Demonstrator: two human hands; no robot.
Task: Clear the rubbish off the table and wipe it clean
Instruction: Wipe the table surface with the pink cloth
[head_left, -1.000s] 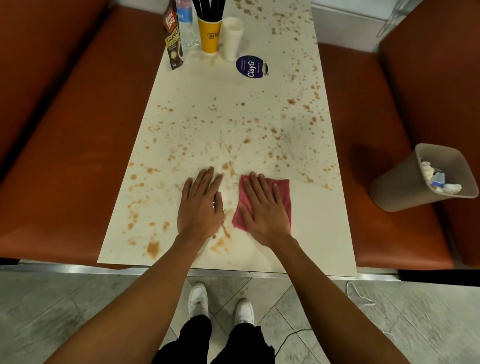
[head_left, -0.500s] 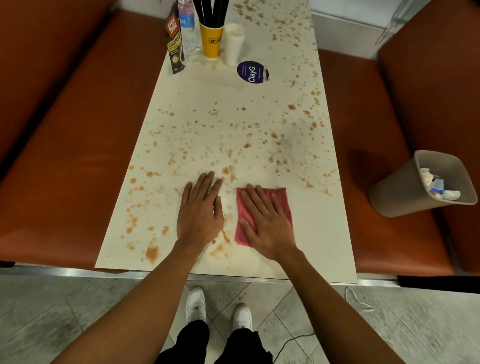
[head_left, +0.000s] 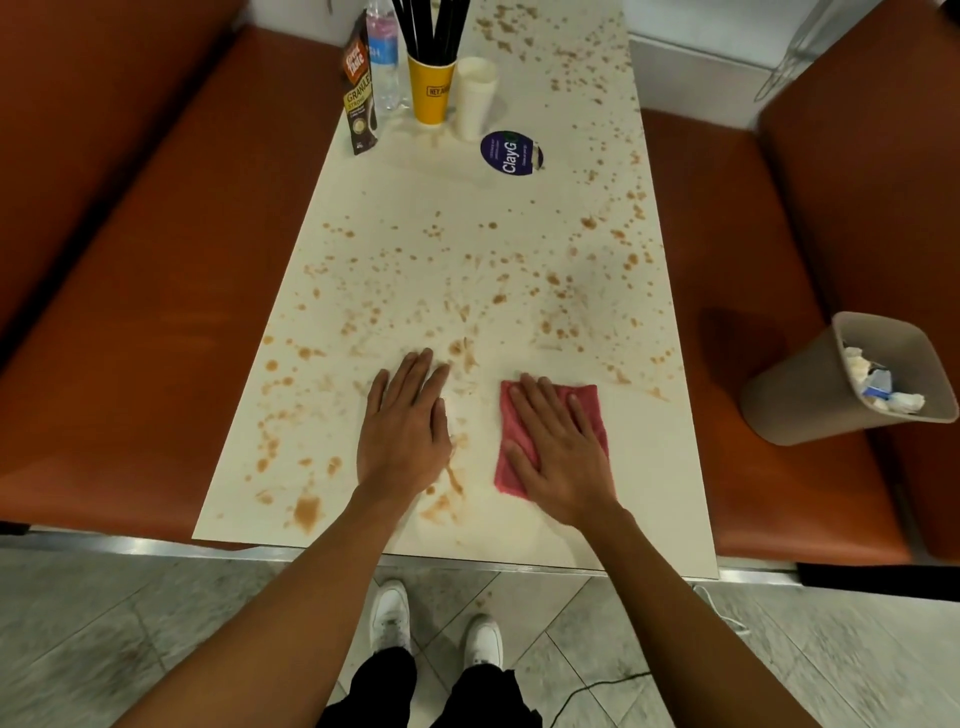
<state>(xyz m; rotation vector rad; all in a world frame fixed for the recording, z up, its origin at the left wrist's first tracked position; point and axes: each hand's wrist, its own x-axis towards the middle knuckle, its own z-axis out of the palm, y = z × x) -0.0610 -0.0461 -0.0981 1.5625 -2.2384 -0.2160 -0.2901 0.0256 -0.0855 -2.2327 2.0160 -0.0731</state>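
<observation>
Now R hand (head_left: 563, 457) flat, fingers spread, pressing pink cloth (head_left: 592, 410) onto stained table (head_left: 441, 208) to wipe; L hand (head_left: 405, 431) open, palm down, prob. bracing.

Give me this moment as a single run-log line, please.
phase: wiping | right hand flat on pink cloth | left hand flat on table | brown stains remain | bin on seat

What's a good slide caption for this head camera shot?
Right hand presses a red cloth onto the brown-spattered table.
</observation>
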